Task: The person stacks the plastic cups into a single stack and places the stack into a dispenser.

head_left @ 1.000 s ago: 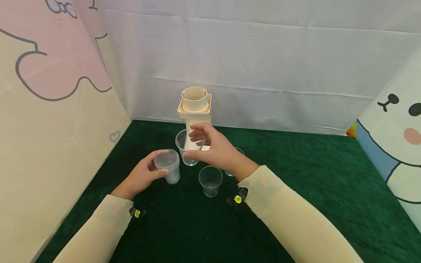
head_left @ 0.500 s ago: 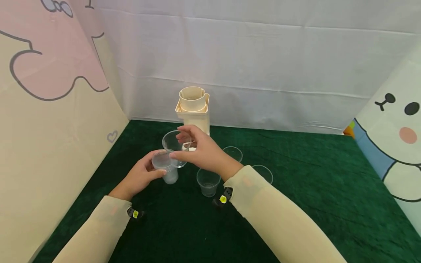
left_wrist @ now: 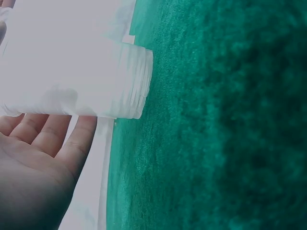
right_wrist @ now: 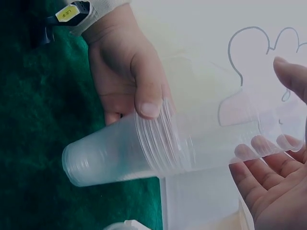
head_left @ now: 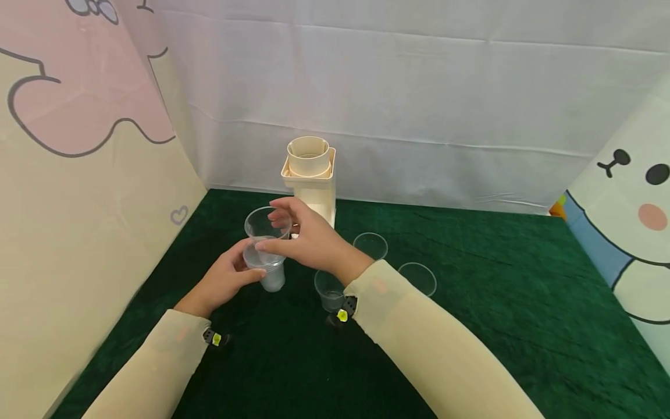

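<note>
In the head view my left hand [head_left: 222,282] grips a stack of nested clear plastic cups [head_left: 273,279] above the green cloth. My right hand [head_left: 314,241] holds a single clear cup [head_left: 255,224] by its upper part, right over the stack. The right wrist view shows the lower part of this cup [right_wrist: 206,143] inside the mouth of the stack [right_wrist: 105,155], with the left thumb against the stacked rims. Close up in the left wrist view, the bottoms of the stack [left_wrist: 134,86] lie past the left fingers [left_wrist: 50,136]; much of it is washed out.
Three single clear cups stand on the green cloth [head_left: 497,302]: one partly behind the right wrist [head_left: 325,288], another cup [head_left: 370,234] farther back, a third cup [head_left: 419,264] by the right sleeve. A cream dispenser-like stand [head_left: 316,195] rises behind the hands.
The right hand has carried its cup leftward from beside the stack to over it, and the cup's bottom now enters the stack's mouth. The left hand stays nearly still.
</note>
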`<move>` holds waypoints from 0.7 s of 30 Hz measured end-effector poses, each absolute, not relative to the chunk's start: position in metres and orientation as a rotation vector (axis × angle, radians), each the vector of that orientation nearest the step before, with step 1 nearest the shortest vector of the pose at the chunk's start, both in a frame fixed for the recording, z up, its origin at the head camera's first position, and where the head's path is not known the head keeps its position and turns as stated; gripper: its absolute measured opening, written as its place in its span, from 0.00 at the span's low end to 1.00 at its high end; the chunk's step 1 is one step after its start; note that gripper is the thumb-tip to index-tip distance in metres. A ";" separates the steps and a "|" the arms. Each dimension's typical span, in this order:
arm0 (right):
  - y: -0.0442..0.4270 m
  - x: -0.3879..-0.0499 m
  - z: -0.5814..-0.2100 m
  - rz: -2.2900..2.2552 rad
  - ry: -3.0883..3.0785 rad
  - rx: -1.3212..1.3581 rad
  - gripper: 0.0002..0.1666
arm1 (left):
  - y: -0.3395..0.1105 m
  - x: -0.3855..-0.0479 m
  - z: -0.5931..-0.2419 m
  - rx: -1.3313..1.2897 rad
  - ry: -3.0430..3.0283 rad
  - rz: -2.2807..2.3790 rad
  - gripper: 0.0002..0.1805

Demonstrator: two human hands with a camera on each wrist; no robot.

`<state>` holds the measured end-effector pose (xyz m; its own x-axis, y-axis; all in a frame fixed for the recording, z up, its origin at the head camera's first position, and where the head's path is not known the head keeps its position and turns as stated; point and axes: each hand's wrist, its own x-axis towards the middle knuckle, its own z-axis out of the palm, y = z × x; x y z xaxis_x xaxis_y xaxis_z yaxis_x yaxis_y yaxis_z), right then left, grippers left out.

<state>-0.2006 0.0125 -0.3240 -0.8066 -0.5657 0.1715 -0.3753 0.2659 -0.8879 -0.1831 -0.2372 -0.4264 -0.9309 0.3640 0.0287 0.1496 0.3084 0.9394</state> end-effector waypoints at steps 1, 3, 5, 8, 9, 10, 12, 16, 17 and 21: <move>0.011 -0.200 -0.324 -1.568 2.350 -0.897 0.45 | -0.237 -0.183 -0.426 0.483 2.378 1.680 0.34; 0.009 -0.200 -0.324 -1.563 2.355 -0.911 0.45 | -0.237 -0.183 -0.426 0.499 2.374 1.680 0.33; 0.007 -0.199 -0.323 -1.563 2.351 -0.915 0.45 | -0.237 -0.183 -0.426 0.508 2.371 1.682 0.32; 0.003 -0.199 -0.321 -1.567 2.339 -0.922 0.45 | -0.238 -0.183 -0.426 0.509 2.374 1.685 0.32; 0.002 -0.199 -0.320 -1.566 2.337 -0.926 0.45 | -0.238 -0.183 -0.426 0.505 2.377 1.687 0.31; 0.001 -0.198 -0.320 -1.566 2.333 -0.929 0.45 | -0.238 -0.184 -0.426 0.500 2.380 1.686 0.31; 0.000 -0.198 -0.321 -1.562 2.328 -0.930 0.45 | -0.238 -0.184 -0.427 0.504 2.379 1.687 0.31; -0.003 -0.198 -0.322 -1.564 2.328 -0.928 0.44 | -0.238 -0.183 -0.427 0.519 2.386 1.680 0.32; -0.004 -0.199 -0.323 -1.569 2.327 -0.928 0.44 | -0.238 -0.183 -0.427 0.519 2.389 1.676 0.32; -0.006 -0.199 -0.325 -1.577 2.342 -0.925 0.44 | -0.239 -0.183 -0.427 0.504 2.398 1.665 0.31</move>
